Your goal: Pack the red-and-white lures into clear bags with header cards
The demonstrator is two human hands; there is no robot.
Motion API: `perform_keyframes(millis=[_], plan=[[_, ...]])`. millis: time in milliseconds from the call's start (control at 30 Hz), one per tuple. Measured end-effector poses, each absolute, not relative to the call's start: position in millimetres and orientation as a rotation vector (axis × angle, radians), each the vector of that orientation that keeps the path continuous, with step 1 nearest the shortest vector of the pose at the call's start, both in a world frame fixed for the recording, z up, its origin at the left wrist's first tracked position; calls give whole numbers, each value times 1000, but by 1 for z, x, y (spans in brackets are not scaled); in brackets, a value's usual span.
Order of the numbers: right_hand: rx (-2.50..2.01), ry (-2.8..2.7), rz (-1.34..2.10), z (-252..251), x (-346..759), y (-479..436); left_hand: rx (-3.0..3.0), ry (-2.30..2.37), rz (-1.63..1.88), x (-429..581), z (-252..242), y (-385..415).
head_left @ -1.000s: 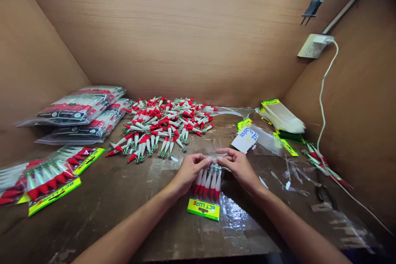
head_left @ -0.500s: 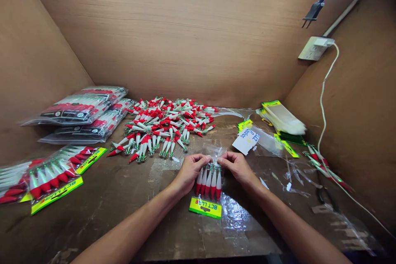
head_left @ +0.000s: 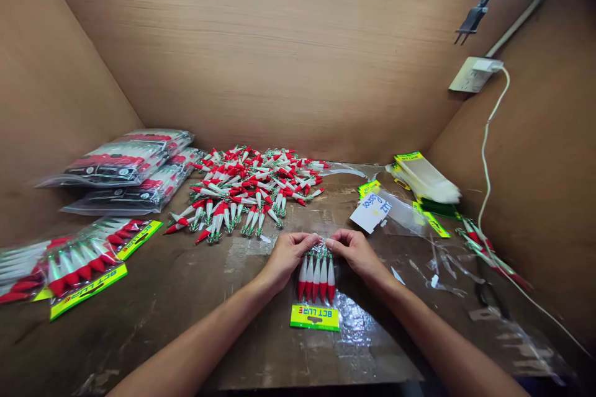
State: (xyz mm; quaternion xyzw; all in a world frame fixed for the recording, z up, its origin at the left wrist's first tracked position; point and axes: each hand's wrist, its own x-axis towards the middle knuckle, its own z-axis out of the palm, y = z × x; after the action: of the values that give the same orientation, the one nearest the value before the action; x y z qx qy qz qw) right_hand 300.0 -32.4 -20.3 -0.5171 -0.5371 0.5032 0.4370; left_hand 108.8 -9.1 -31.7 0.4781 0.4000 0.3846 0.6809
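Head camera: left hand (head_left: 287, 262) and right hand (head_left: 357, 255), fingers clamped, hold the far end of a clear, yellow-headed plastic packet of five red-and-white lures (head_left: 316, 279) on a brown tabletop (head_left: 261, 356). Loose red-and-white lures (head_left: 246, 181) heap beyond; a white handwritten card (head_left: 371, 213) lies farther right.

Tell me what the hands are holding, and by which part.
The left hand and right hand both pinch the BCT LURE pack of squid jigs by its clear end, opposite the yellow header.

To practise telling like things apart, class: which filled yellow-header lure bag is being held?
The front-centre bag: the left hand and right hand pinch its hook end, while the other filled bags lie untouched at the left.
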Motion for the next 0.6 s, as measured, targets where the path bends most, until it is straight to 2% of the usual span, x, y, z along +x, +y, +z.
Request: perform_keyframes(millis=[333, 400, 500, 600], plan=[[-1306, -1415, 1268, -24, 302, -33, 1141, 959, 879, 108, -27, -9], [-1361, -1447, 1011, -21, 300, -36, 1179, 976, 900, 108, -26, -10], [-1327, -1568, 410, -9, 294, -42, 1264, 975, 932, 109, -23, -11], [-1223, -1885, 172, 5, 284, -42, 1387, 949, 963, 108, -22, -11]])
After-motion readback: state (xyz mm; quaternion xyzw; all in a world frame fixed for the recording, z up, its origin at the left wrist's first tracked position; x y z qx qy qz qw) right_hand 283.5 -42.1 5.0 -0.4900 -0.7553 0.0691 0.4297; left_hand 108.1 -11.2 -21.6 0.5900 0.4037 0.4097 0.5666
